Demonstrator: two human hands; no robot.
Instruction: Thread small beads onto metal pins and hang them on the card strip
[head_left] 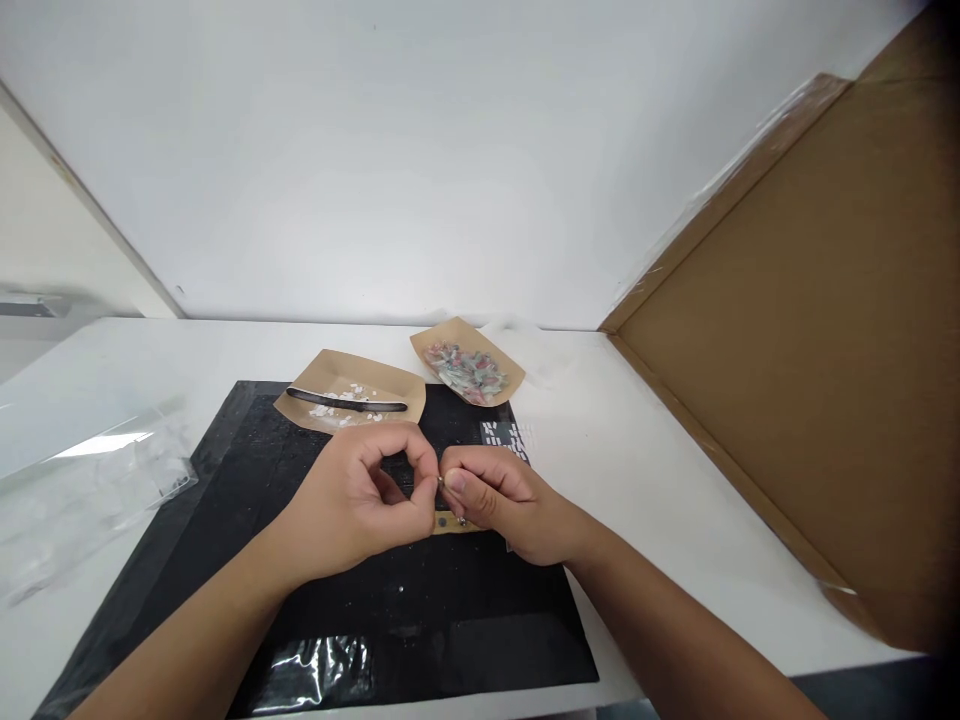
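White table point(645, 520), two hands, one tiny piece between the fingertips

At the middle of it, we pinch one tiny brass-coloured piece point(440, 482), held above the mat where our two hands meet. Our left hand point(352, 512) closes thumb and forefinger on its one side, the fingers curled into a ring; our right hand point(517, 505) grips the other side between thumb and bent forefinger. Our fingertips cover most of it, so we cannot tell its shape.

Just below the grip we see one yellowish strip point(450, 525) with small dark and shiny spots, partly hidden by our right hand, so we cannot count them all. Under everything lies one black mat point(450, 610), with one bright speck point(400, 589) near us.

Beyond our hands stand two cardboard trays point(324, 368). Our left one holds one dark curved band point(330, 402) among many white bits point(358, 391); the right one holds a heap of clear, red and greenish pieces point(469, 372), too many to count. Near the right tray lies one clear sheet with white marks point(506, 438).

Farther out, we have clear plastic bagging point(82, 530) at left and one brown cardboard panel point(795, 350) at right.
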